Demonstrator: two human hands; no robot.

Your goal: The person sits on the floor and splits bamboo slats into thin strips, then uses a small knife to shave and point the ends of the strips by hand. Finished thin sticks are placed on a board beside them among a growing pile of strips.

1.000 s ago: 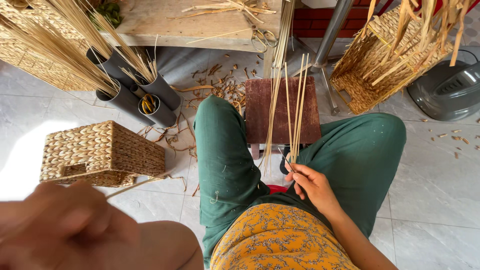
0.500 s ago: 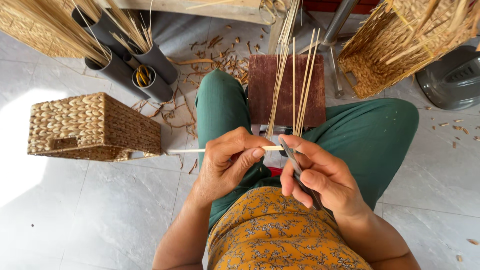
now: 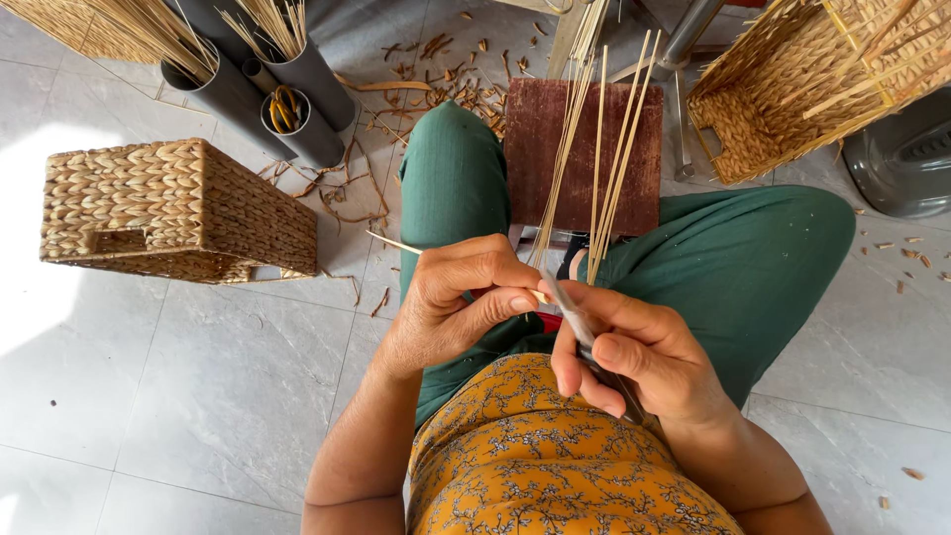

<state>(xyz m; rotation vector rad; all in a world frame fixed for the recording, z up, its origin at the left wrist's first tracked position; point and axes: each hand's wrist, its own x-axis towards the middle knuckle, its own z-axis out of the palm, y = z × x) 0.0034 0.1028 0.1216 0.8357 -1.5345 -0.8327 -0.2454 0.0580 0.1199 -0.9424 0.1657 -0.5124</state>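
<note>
My left hand [image 3: 458,297] grips a thin pale cane stick [image 3: 394,243] whose free end pokes out to the left over my green-trousered knee. My right hand [image 3: 634,352] is closed around a knife [image 3: 577,322], its grey blade lying against the stick where the two hands meet. Several long thin canes [image 3: 599,149] stand upright between my knees, in front of a dark red wooden stool [image 3: 584,149].
A woven basket [image 3: 178,210] lies on the tiled floor at left. Grey tubes [image 3: 297,84] holding canes and yellow-handled scissors stand behind it. An unfinished basket frame [image 3: 792,89] sits upper right beside a grey bin [image 3: 906,159]. Cane shavings litter the floor.
My left hand came in from the lower left with a stick and met the right hand. The right hand has brought the knife blade against the stick, and the stick has slid rightward.
</note>
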